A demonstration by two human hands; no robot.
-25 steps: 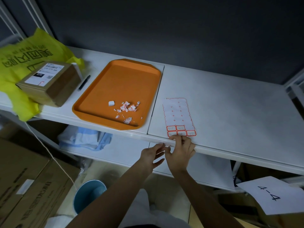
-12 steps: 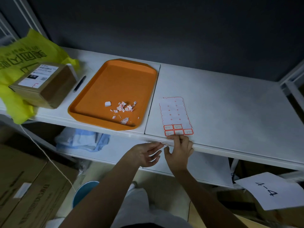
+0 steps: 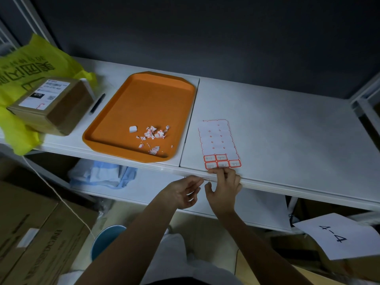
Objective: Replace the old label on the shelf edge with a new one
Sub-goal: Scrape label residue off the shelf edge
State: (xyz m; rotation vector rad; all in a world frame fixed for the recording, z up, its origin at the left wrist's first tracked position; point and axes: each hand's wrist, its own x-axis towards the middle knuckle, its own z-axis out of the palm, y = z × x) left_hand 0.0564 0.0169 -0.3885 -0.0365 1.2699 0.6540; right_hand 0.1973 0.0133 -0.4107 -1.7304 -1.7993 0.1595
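- The old label [image 3: 206, 179] sits on the front edge [image 3: 287, 187] of the white shelf [image 3: 277, 130]. It is a small strip whose long axis runs along that edge, and it lies just below the near corner of the label sheet [image 3: 217, 138].
- The left hand [image 3: 183, 192] reaches in from the left with its fingers loosely extended. The fingertips [image 3: 201, 180] meet the strip's left end, but the view is too small to tell whether they pinch a lifted corner.
- The right hand [image 3: 225, 188] is spread, with its fingers draped over the top of the edge just right of the strip. Its thumb [image 3: 207, 185] is apart from them, just below the strip.
- The strip therefore lies between the two hands, and the left fingertips are nearest its free end. A peel would likely run left to right along the edge while the right hand steadies.
- Replacement labels [image 3: 222, 161] remain at the sheet's near end, just above the right fingers.
- Torn scraps [image 3: 153, 133] lie in the orange tray [image 3: 144, 85] at the shelf's left, a likely place for the removed piece.
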